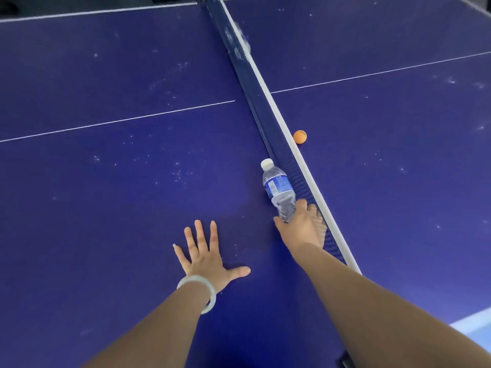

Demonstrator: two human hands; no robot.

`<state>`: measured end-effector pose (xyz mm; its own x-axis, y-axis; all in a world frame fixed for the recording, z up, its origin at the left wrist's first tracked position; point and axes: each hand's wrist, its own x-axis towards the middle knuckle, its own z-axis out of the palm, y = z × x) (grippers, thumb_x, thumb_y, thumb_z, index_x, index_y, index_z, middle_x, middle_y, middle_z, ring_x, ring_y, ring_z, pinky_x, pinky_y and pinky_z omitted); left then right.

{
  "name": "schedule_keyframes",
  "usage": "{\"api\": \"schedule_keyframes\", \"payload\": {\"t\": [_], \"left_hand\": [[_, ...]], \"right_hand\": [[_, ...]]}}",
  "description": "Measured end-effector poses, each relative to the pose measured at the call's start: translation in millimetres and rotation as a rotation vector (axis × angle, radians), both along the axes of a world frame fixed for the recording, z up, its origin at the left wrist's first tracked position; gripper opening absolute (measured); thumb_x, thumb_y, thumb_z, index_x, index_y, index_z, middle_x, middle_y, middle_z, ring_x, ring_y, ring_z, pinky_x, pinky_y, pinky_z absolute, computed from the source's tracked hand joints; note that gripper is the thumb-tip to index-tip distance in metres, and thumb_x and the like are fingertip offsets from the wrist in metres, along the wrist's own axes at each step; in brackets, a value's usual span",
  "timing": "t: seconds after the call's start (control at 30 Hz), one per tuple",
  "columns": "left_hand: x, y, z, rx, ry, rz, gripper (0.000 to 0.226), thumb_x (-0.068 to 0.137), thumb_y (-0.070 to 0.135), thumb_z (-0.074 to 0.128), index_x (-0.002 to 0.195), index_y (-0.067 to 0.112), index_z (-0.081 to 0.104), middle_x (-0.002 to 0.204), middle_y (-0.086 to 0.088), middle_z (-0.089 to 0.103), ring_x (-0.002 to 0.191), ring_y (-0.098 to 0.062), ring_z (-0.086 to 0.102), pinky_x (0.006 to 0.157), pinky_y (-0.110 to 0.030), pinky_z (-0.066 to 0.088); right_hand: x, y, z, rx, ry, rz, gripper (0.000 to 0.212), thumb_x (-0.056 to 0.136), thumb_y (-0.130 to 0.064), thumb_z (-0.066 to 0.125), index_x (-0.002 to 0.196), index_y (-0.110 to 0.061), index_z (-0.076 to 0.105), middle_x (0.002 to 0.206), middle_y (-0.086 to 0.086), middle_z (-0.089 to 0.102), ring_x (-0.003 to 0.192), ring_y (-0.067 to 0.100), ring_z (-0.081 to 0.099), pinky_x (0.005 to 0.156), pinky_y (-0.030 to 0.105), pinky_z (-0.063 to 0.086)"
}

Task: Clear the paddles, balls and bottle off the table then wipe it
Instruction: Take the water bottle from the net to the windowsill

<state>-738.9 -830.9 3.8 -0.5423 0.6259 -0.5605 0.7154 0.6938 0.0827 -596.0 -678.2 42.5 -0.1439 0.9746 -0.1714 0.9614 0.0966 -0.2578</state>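
A clear plastic water bottle (277, 188) with a blue label and white cap lies on the blue ping-pong table (119, 181) against the net (268, 115), cap pointing away from me. My right hand (303, 229) grips the bottle's bottom end, thumb on its left side and fingers on the net side. My left hand (206, 257) rests flat on the table with fingers spread, a pale bangle on its wrist. An orange ball (300, 136) sits just beyond the net on the right half. No paddles are in view.
The net with its white top band runs diagonally from the top centre to the lower right. Small pale specks dot the blue surface on both halves. A pale blurred object (240, 39) shows through the net far up. The table's near-right edge meets a lighter floor.
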Motion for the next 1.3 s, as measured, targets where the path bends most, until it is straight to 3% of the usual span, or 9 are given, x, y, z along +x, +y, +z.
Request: {"api": "schedule_keyframes", "payload": {"t": [0.1, 0.33, 0.43, 0.53, 0.73, 0.87, 1.0, 1.13, 1.3], "left_hand": [[0, 0, 2, -0.002, -0.006, 0.004, 0.138, 0.046, 0.103, 0.032, 0.130, 0.031, -0.051, 0.135, -0.002, -0.061, 0.127, -0.031, -0.051, 0.108, -0.064, -0.020], [2, 1, 4, -0.004, -0.007, 0.008, 0.141, 0.046, 0.103, 0.034, 0.135, 0.030, -0.047, 0.139, -0.003, -0.058, 0.131, -0.031, -0.049, 0.107, -0.063, -0.022], [2, 1, 6, 0.000, -0.002, 0.004, 0.141, 0.047, 0.103, 0.035, 0.134, 0.029, -0.047, 0.139, -0.004, -0.057, 0.133, -0.032, -0.046, 0.108, -0.064, -0.021], [3, 0, 11, 0.009, -0.013, -0.005, 0.141, 0.049, 0.102, 0.039, 0.133, 0.028, -0.046, 0.140, -0.006, -0.055, 0.133, -0.033, -0.046, 0.107, -0.064, -0.021], [-2, -8, 27, 0.024, -0.059, -0.082, 0.133, 0.061, 0.095, 0.044, 0.148, 0.026, -0.029, 0.153, -0.009, -0.040, 0.141, -0.035, -0.035, 0.112, -0.063, -0.012], [-10, -24, 45, 0.127, -0.154, -0.152, 0.106, 0.077, 0.082, 0.049, 0.156, 0.028, 0.006, 0.164, -0.005, -0.012, 0.150, -0.030, -0.013, 0.119, -0.054, 0.002], [18, -59, 61, 0.305, -0.245, -0.269, 0.066, 0.091, 0.053, 0.059, 0.144, 0.018, 0.042, 0.150, -0.004, 0.034, 0.137, -0.025, 0.034, 0.108, -0.042, 0.036], [67, -96, 71, 0.284, -0.415, -0.475, 0.049, 0.096, 0.040, 0.058, 0.137, 0.017, 0.047, 0.137, -0.002, 0.047, 0.123, -0.021, 0.048, 0.096, -0.037, 0.046], [128, -130, 83, 0.192, -0.500, -0.682, 0.039, 0.095, 0.036, 0.060, 0.126, 0.013, 0.055, 0.120, -0.003, 0.060, 0.109, -0.022, 0.058, 0.094, -0.033, 0.047]], "right_hand": [[5, -6, -2, 0.001, 0.036, 0.066, 0.056, 0.083, -0.051, 0.065, 0.124, -0.019, 0.044, 0.119, 0.004, 0.054, 0.108, 0.023, 0.056, 0.075, 0.032, 0.039], [18, -38, 1, -0.168, 0.301, -0.022, 0.048, 0.082, -0.047, 0.069, 0.117, -0.022, 0.050, 0.114, -0.001, 0.059, 0.113, 0.025, 0.052, 0.102, 0.043, 0.039], [29, -62, 7, -0.291, 0.503, -0.137, 0.040, 0.080, -0.042, 0.073, 0.110, -0.027, 0.050, 0.098, -0.003, 0.064, 0.097, 0.023, 0.062, 0.090, 0.045, 0.051], [44, -90, 12, -0.326, 0.556, -0.210, 0.038, 0.077, -0.041, 0.076, 0.104, -0.030, 0.051, 0.085, -0.005, 0.067, 0.078, 0.019, 0.065, 0.076, 0.040, 0.057], [75, -152, 24, -0.282, 0.541, -0.334, 0.035, 0.073, -0.043, 0.079, 0.092, -0.029, 0.053, 0.084, -0.008, 0.066, 0.075, 0.009, 0.062, 0.066, 0.028, 0.045], [93, -193, 40, -0.225, 0.568, -0.442, 0.038, 0.074, -0.039, 0.080, 0.097, -0.024, 0.054, 0.088, -0.007, 0.066, 0.081, 0.015, 0.063, 0.074, 0.030, 0.046], [102, -238, 51, -0.181, 0.657, -0.577, 0.044, 0.073, -0.029, 0.083, 0.103, -0.020, 0.052, 0.090, -0.005, 0.065, 0.083, 0.017, 0.062, 0.073, 0.027, 0.041], [121, -286, 57, -0.134, 0.778, -0.711, 0.042, 0.073, -0.019, 0.081, 0.096, -0.024, 0.047, 0.093, -0.010, 0.062, 0.082, 0.010, 0.061, 0.061, 0.023, 0.039], [167, -355, 64, -0.110, 0.851, -0.880, 0.046, 0.073, -0.013, 0.079, 0.098, -0.030, 0.044, 0.097, -0.011, 0.056, 0.088, 0.009, 0.058, 0.074, 0.030, 0.045]]}}
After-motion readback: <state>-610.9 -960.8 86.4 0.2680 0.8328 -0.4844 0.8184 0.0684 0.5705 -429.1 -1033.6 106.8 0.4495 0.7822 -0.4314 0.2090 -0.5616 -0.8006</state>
